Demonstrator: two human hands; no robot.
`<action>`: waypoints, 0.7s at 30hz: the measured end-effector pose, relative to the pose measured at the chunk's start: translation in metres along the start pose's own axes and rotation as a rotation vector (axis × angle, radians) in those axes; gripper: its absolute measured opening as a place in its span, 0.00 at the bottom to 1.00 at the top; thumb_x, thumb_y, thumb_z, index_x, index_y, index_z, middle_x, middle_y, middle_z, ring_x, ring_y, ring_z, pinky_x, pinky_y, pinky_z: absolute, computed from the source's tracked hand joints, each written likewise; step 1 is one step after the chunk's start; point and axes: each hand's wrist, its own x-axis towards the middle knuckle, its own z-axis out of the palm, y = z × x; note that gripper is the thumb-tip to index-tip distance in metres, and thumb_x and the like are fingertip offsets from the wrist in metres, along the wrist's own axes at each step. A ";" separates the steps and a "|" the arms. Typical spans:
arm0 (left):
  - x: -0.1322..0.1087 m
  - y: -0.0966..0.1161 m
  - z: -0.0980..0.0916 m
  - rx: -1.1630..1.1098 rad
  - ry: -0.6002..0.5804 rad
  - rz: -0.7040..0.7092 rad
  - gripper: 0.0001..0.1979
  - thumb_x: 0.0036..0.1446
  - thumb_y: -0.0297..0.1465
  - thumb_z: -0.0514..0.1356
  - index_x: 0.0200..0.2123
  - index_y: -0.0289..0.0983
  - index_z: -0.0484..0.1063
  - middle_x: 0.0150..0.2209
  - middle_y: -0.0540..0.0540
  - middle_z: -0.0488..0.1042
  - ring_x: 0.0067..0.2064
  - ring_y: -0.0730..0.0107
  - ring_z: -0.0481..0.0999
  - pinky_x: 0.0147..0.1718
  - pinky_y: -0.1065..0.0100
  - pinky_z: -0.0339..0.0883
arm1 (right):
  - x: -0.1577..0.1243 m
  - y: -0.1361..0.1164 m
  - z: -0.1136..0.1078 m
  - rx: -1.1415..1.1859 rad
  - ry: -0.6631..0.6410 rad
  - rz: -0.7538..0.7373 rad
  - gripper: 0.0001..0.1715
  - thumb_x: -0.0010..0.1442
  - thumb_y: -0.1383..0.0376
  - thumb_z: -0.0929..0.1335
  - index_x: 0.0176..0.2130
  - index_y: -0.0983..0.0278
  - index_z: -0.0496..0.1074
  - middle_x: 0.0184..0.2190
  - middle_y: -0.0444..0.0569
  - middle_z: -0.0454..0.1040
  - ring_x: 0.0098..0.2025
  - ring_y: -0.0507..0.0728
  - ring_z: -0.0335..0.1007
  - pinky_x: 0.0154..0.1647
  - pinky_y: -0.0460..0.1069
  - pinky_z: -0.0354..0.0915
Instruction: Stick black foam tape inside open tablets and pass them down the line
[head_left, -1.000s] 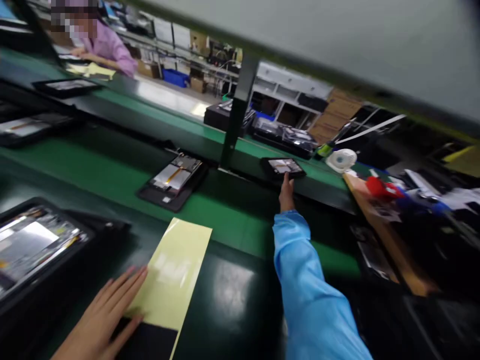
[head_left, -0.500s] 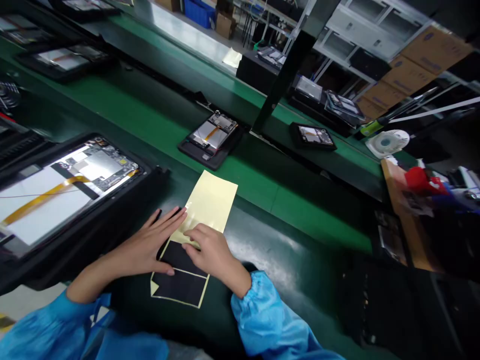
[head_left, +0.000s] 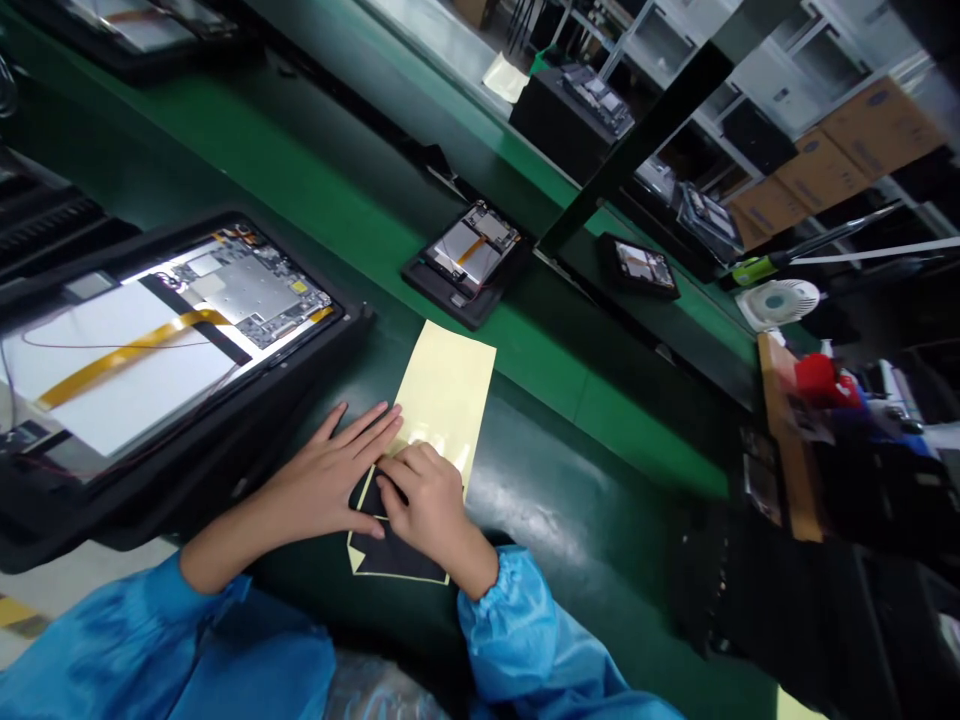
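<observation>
A pale yellow backing sheet point(head_left: 450, 380) lies slanted on the dark green table, with black rectangular stickers point(head_left: 405, 556) on its near part. My left hand point(head_left: 322, 480) rests with fingers spread, its fingertips on the sheet's left edge and its thumb over the black part. Curled at the border between yellow and black is my right hand point(head_left: 429, 500), its fingers bent and drawn together; whatever is between them is hidden. A small folded corner shows at the sheet's near left.
An opened tablet point(head_left: 217, 300) in a black holder stands close on the left. Beyond the sheet, a smaller opened device point(head_left: 472, 250) lies on the green strip. A dark post point(head_left: 637, 150), a white fan point(head_left: 778, 302) and a wooden board point(head_left: 791, 440) are farther right.
The view has shifted, so the sheet and devices appear displaced. My right hand has moved nearer the black stickers and covers more of them. My left hand stays spread on the sheet's left edge.
</observation>
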 end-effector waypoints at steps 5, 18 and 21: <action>0.001 -0.001 0.000 -0.040 -0.062 -0.014 0.66 0.52 0.74 0.49 0.78 0.36 0.32 0.75 0.35 0.52 0.75 0.45 0.53 0.73 0.44 0.35 | 0.000 0.000 0.005 -0.025 -0.015 -0.110 0.11 0.68 0.70 0.65 0.44 0.65 0.77 0.36 0.52 0.78 0.38 0.61 0.68 0.37 0.54 0.67; 0.000 -0.004 0.006 -0.068 -0.098 -0.027 0.66 0.53 0.73 0.52 0.78 0.37 0.30 0.77 0.35 0.47 0.77 0.41 0.47 0.74 0.42 0.29 | -0.001 0.002 0.004 0.169 0.055 0.029 0.11 0.70 0.66 0.65 0.47 0.61 0.77 0.37 0.51 0.78 0.42 0.60 0.74 0.43 0.52 0.69; 0.001 -0.004 0.005 -0.073 -0.121 -0.042 0.66 0.53 0.73 0.52 0.78 0.36 0.32 0.77 0.35 0.46 0.77 0.43 0.45 0.74 0.44 0.25 | 0.000 0.003 0.010 0.125 0.044 0.051 0.09 0.70 0.67 0.66 0.43 0.60 0.78 0.36 0.50 0.77 0.42 0.59 0.73 0.42 0.52 0.68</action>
